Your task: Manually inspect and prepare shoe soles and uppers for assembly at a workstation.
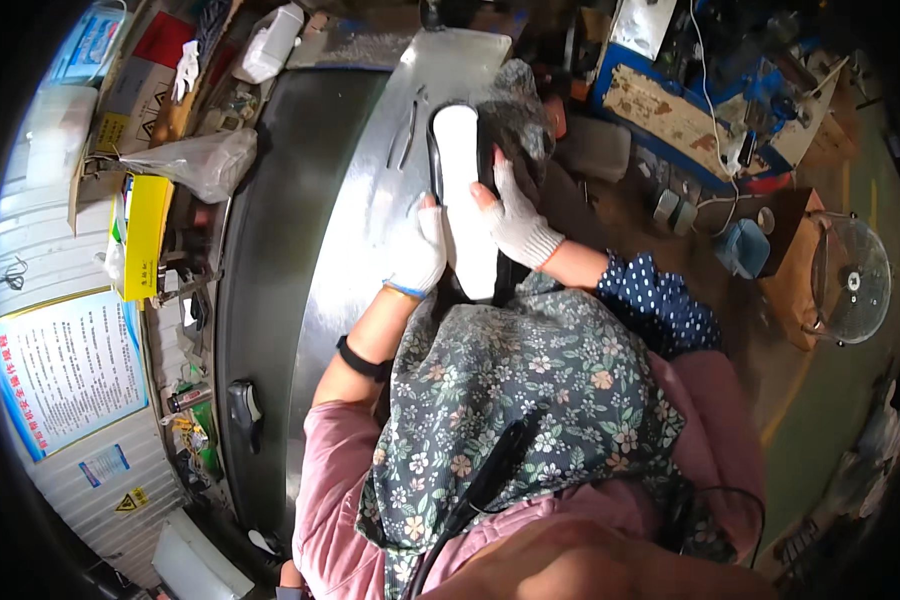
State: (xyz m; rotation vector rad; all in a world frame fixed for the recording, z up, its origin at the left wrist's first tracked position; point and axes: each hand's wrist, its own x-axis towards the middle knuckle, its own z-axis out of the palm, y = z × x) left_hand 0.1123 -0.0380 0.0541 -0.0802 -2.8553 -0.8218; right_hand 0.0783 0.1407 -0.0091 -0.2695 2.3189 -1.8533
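Observation:
A dark-edged shoe [458, 200] lies lengthwise in front of me over the metal tabletop, its long white sole-shaped face up. Whether that face is the outsole or an insole, I cannot tell. My left hand [417, 252], in a white glove with bare fingertips, grips its left side, thumb pointing away from me. On the opposite side, my right hand [520, 225] wears a similar glove; its thumb presses on the white face and a finger runs along the edge. The fingers underneath are hidden. Thin dark tools [408, 138] rest on the tabletop beyond my left hand.
A dark conveyor belt [275, 220] runs along the left, carrying another shoe [244, 415]. Crumpled dark plastic [520, 105] sits beyond the shoe. A yellow box [145, 238] hangs at far left. Rightward are a blue-edged workbench [660, 110] and a round fan [852, 282].

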